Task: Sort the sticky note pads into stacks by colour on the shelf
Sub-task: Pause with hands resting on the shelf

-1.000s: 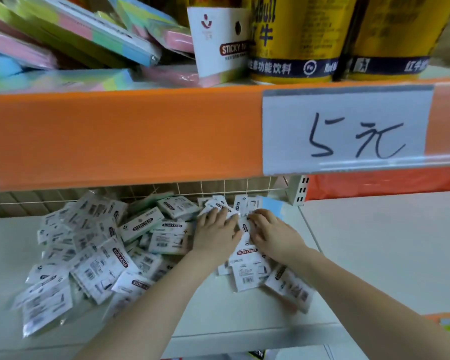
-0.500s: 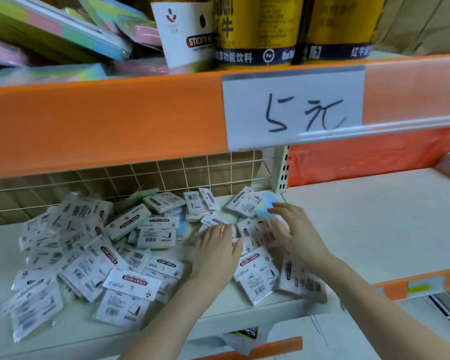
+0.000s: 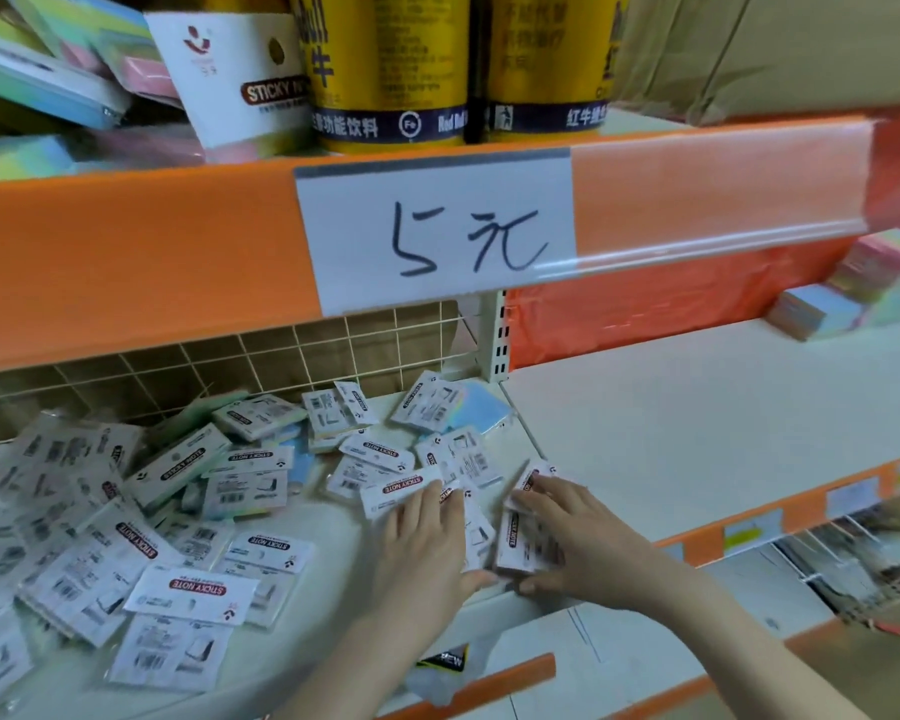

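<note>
Several sticky note pads (image 3: 188, 517) in clear wrappers with white labels lie scattered on the left part of the white shelf (image 3: 697, 433). A light blue pad (image 3: 481, 407) shows at the back near the upright. My left hand (image 3: 427, 553) lies flat with straight fingers on pads near the shelf's front edge. My right hand (image 3: 583, 532) is just right of it, fingers spread over a small bunch of pads (image 3: 520, 550), thumb at the front edge. The bunch sits between the two hands.
An orange shelf front (image 3: 126, 262) with a handwritten price label (image 3: 437, 236) hangs overhead. Above it stand yellow cans (image 3: 385, 70) and larger multicoloured pads (image 3: 48, 70). A wire grid (image 3: 281, 356) backs the pile. Coloured pad stacks (image 3: 811, 314) sit at the far right.
Both hands have drawn back from the rear of the shelf toward its front edge, dragging a few pads with them. The view has shifted right.
</note>
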Motion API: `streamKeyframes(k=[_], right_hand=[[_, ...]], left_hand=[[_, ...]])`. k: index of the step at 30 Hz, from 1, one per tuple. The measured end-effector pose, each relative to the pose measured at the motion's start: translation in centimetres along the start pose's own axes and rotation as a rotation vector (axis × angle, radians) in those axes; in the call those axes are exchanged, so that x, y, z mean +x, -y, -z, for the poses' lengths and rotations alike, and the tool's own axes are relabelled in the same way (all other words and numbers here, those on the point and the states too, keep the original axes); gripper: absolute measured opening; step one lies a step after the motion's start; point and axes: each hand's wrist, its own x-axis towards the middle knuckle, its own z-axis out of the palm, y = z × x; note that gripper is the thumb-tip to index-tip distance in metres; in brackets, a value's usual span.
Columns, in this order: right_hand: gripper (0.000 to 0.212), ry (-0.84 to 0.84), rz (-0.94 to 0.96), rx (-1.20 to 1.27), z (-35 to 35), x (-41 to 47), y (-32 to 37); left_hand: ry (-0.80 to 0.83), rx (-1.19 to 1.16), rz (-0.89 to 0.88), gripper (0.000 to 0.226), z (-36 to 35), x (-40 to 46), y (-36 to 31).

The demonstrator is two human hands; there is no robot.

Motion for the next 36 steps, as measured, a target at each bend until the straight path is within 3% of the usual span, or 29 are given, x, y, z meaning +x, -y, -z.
streamKeyframes(k=[3,8,12,16,18,21,25,29,32,36], right_hand=[[0.087,-0.036,-0.016,0.068,0.9,0.1,-0.1],[0.066,-0.234,-0.099,-0.008,0.9,0.3,0.3],[0.059,-0.476,-0.110,-0.068,0.0,1.0,1.9],[0.049,-0.450,-0.208,-0.041,0.8,1.2,1.9],[0.034,-0.461,-0.277,0.090,1.7,1.1,1.6],[0.022,-0.597,-0.325,0.477,2.9,1.1,1.5],[0.033,-0.703,-0.397,0.907,3.6,1.2,1.6],[0.012,-0.564,-0.448,1.214,3.2,0.9,2.0],[0.015,-0.430,-0.354,1.363,2.9,0.3,2.3],[0.016,-0.378,-0.308,1.488,2.8,-0.2,2.4]], left_hand=[[-0.018,-0.005,0.008,0.091,-0.5,0.7,0.2],[-0.118,0.018,-0.025,0.064,-0.4,0.9,0.1],[-0.199,-0.159,-0.150,0.058,-0.5,1.2,-0.7],[-0.200,-0.447,-0.115,0.060,0.4,2.2,-1.8],[-0.173,-0.604,-0.091,0.066,0.7,2.8,-2.5],[-0.123,-0.689,-0.126,0.080,0.9,3.5,-3.5],[-0.118,-0.640,-0.174,0.094,1.4,4.2,-4.3],[-0.196,-0.594,-0.138,0.095,1.4,4.7,-4.3],[-0.203,-0.664,-0.073,0.098,1.2,4.6,-3.2],[-0.236,-0.653,-0.073,0.096,1.4,3.3,-1.7]])
